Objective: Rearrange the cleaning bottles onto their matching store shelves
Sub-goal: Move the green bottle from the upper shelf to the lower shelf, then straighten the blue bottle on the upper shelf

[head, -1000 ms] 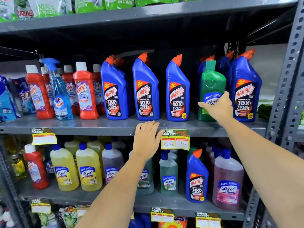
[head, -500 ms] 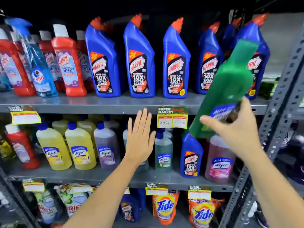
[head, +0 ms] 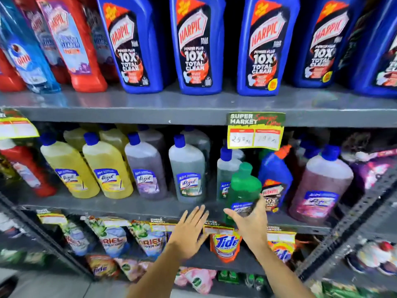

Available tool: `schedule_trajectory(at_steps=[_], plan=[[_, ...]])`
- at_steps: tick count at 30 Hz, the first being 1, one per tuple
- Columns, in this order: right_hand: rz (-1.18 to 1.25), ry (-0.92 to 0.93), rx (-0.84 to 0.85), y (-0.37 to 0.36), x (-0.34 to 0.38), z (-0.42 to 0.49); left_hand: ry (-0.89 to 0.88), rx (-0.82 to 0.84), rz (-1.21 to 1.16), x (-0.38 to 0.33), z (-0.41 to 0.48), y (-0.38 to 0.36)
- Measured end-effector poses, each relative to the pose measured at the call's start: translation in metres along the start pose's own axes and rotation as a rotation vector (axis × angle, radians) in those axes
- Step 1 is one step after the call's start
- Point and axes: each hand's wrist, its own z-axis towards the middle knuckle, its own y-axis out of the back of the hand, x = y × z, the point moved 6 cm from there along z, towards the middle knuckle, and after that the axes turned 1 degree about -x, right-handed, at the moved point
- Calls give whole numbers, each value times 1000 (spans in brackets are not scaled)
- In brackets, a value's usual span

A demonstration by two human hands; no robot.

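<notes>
Tide pouch point(head: 225, 244); price tag point(head: 255, 131) — yellow

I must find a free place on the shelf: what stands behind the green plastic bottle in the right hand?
Behind the green plastic bottle held by the right hand stand a grey-green bottle with a blue cap and a blue Harpic bottle with an orange cap. Their lower parts are covered.

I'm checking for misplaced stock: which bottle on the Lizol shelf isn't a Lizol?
The blue Harpic bottle with the orange cap, between the green bottle held in the right hand and the pink Lizol.
</notes>
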Motion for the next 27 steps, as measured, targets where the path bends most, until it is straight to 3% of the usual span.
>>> schedule_trajectory(at_steps=[15, 17, 19, 22, 27], plan=[[-169, 59, -7, -24, -25, 5, -8, -72, -67, 1, -2, -9], [-99, 90, -101, -15, -24, -2, 1, -66, -50, 1, -3, -10], [-40, 171, -305, 8, -20, -7, 5, -62, -25, 3, -3, -10], [-113, 177, -509, 40, -22, 8, 9, -67, -9, 3, -2, -10], [-196, 50, -393, 41, -35, 42, -15, -87, -66, 7, -3, -12]])
